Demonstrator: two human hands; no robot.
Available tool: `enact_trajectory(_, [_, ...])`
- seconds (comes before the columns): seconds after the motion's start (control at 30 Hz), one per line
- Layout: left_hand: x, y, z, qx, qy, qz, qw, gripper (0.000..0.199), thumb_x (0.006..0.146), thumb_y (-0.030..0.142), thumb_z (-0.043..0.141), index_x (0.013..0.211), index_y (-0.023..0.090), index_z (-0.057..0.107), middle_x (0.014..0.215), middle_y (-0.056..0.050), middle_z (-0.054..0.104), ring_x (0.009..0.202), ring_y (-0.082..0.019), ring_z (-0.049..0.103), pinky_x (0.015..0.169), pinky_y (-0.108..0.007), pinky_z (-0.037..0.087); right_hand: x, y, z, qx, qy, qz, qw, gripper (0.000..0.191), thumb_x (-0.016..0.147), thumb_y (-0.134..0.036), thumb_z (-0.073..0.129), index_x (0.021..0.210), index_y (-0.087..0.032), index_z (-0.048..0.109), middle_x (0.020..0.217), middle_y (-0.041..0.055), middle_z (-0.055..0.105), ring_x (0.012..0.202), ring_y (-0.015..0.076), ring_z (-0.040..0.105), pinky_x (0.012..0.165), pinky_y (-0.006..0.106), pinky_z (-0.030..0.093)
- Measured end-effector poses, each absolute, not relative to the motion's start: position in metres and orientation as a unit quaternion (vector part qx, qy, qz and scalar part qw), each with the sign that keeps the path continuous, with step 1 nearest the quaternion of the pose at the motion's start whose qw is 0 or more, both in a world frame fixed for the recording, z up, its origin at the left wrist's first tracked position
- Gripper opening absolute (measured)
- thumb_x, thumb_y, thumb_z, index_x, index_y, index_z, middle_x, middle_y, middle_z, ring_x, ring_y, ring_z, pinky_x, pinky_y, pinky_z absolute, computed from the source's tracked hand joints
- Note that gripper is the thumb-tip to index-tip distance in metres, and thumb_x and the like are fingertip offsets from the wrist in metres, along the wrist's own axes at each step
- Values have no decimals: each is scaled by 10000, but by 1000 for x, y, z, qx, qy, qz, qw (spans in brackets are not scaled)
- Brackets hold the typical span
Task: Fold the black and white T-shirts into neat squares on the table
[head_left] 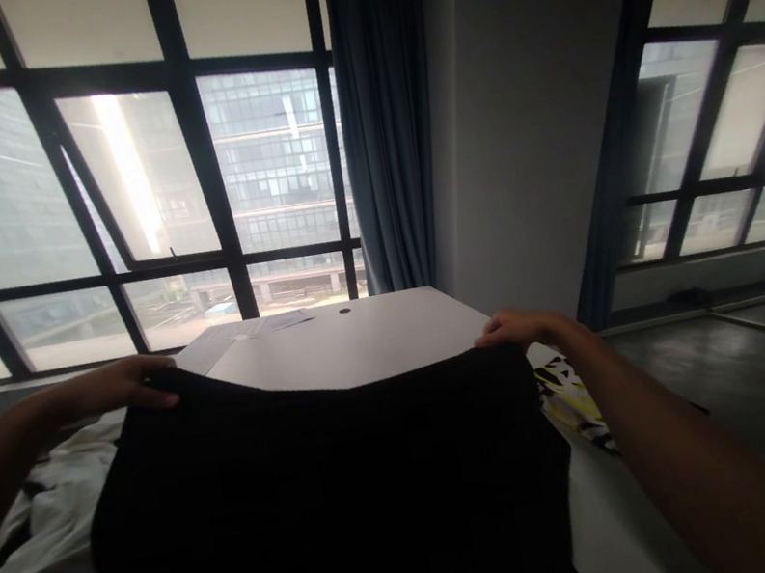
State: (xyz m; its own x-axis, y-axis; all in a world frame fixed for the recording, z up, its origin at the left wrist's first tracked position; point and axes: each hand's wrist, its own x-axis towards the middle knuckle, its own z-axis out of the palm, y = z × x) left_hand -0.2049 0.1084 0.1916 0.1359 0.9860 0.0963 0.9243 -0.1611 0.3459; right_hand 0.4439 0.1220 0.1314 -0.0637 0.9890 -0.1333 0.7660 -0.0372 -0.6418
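A large black garment (346,508) hangs spread out between my hands, its top edge sagging slightly in the middle. My left hand (138,381) pinches its upper left corner, thumb and fingers closed on the cloth. At the upper right corner, my right hand (511,328) grips the fabric in the same way. The cloth is so dark that its seams and exact kind cannot be made out. It covers the near part of the white table (347,336) behind it.
White crumpled cloth (64,535) lies at the left. A patterned yellow, black and white cloth (569,397) sits beside my right forearm. Papers (264,326) rest on the table's far left part. Windows, a blue curtain (386,129) and a pillar (514,108) stand beyond.
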Motion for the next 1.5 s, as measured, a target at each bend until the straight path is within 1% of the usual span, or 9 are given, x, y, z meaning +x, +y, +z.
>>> enact_trajectory(0.13, [-182, 174, 195, 710, 682, 174, 27, 711, 671, 681, 642, 1148, 156, 686, 1202, -137, 692, 1235, -457, 520, 1006, -521, 435, 410, 174, 135, -724, -608, 13, 326, 467, 884, -507, 587, 1086, -107, 720, 1146, 198, 689, 1102, 336, 633, 954, 405, 490])
enact_trajectory(0.27, [-134, 197, 158, 682, 709, 173, -55, 822, 876, 598, 489, 1466, 35, 388, 1559, -250, 336, 1432, -516, 192, 1085, -645, 285, 362, 186, 107, -714, -625, -24, 316, 611, 959, -473, 480, 1471, -141, 435, 1591, 189, 286, 1420, 365, 350, 1137, 481, 329])
enact_trajectory(0.33, [-113, 191, 133, 701, 697, 144, -34, 890, 848, 635, 524, 1475, 23, 369, 1573, -282, 283, 1414, -490, 280, 1076, -622, 327, 346, 178, 85, -702, -661, 11, 265, 597, 961, -494, 472, 1450, -153, 468, 1558, 179, 359, 1398, 358, 391, 1133, 477, 336])
enact_trajectory(0.43, [-95, 171, 98, 745, 662, 80, 12, 836, 770, 712, 566, 1376, 136, 547, 1484, -225, 475, 1312, -427, 485, 1053, -546, 403, 337, 160, 50, -676, -715, 75, 163, 568, 896, -538, 574, 1314, -156, 613, 1374, 168, 583, 1267, 326, 548, 1081, 410, 406])
enact_trajectory(0.57, [-87, 132, 56, 780, 624, 31, 35, 753, 751, 747, 526, 1297, 242, 640, 1373, -139, 615, 1284, -394, 533, 1055, -500, 415, 344, 133, 16, -687, -717, 94, 76, 634, 833, -588, 630, 1307, -168, 620, 1360, 179, 591, 1246, 331, 566, 1035, 403, 440])
enact_trajectory(0.73, [-93, 81, 26, 779, 625, 28, 24, 778, 761, 740, 511, 1367, 258, 588, 1503, -151, 479, 1385, -410, 412, 1118, -586, 305, 360, 97, 4, -743, -660, 54, 91, 651, 916, -577, 496, 1361, -105, 550, 1343, 243, 579, 1248, 335, 566, 1015, 421, 445])
enact_trajectory(1.03, [-135, 45, 8, 791, 608, 68, 23, 874, 831, 717, 395, 1486, 140, 436, 1578, -162, 352, 1440, -348, 346, 1174, -521, 267, 393, 47, 14, -770, -623, 20, 138, 366, 711, -198, 676, 1067, -246, 745, 1097, 121, 737, 1069, 304, 668, 877, 358, 505])
enact_trajectory(1.33, [-164, 28, -10, 826, 553, 70, 91, 869, 720, 673, 588, 1420, 161, 530, 1560, -156, 380, 1416, -347, 387, 1163, -466, 320, 442, 22, 38, -786, -599, 81, 126, 466, 653, -114, 698, 1113, -172, 746, 1046, 91, 751, 1006, 250, 684, 828, 272, 500])
enact_trajectory(1.5, [-175, 14, 5, 822, 553, 69, 121, 851, 646, 590, 688, 1397, 208, 566, 1547, -127, 403, 1380, -367, 434, 1125, -442, 381, 440, 19, 31, -743, -644, 142, 117, 319, 829, -290, 649, 1092, -147, 760, 1040, 101, 749, 918, 219, 694, 813, 274, 505])
